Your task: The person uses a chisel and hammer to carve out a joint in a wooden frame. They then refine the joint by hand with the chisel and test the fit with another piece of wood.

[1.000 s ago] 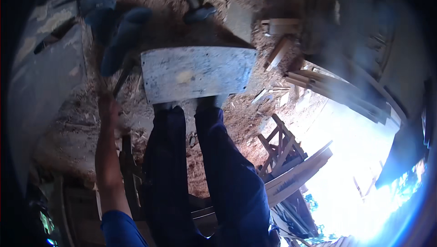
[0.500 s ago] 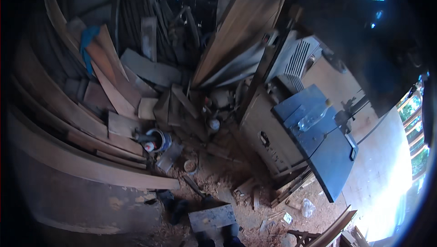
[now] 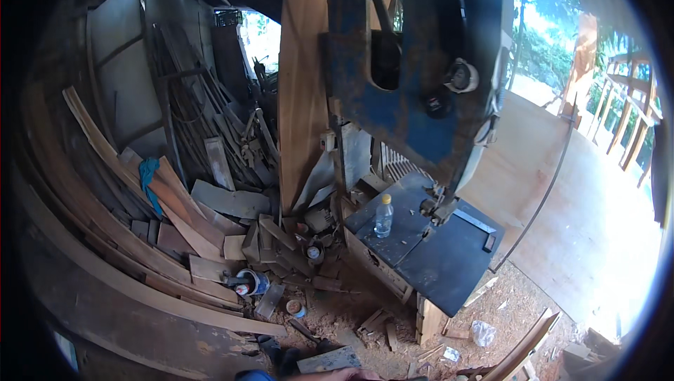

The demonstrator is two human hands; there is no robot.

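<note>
A strip of bare skin, apparently my left forearm and hand (image 3: 351, 375), crosses the lower edge beside a blue sleeve (image 3: 253, 375). Its fingers are cut off by the frame, so their position cannot be made out. Just beyond it lies a small pale board (image 3: 328, 359) with dark specks; whether the hand touches it is unclear. My right hand does not show. Ahead and to the right stands a blue bandsaw (image 3: 428, 125) with a dark flat table (image 3: 449, 268). A clear plastic bottle (image 3: 383, 219) with a yellow cap stands upright on that table.
Long curved planks (image 3: 140, 290) are stacked along the left, with a teal cloth (image 3: 149, 176) over one piece. A bucket (image 3: 257, 283) and wood offcuts sit on the shaving-covered floor. A large pale sheet (image 3: 562, 219) spreads out at right; a clear plastic bag (image 3: 482, 333) lies nearer.
My view has tilted up and levelled, bringing the bandsaw's upper body into sight. The small board sits lower in the picture, and a bare forearm now shows at the lower edge.
</note>
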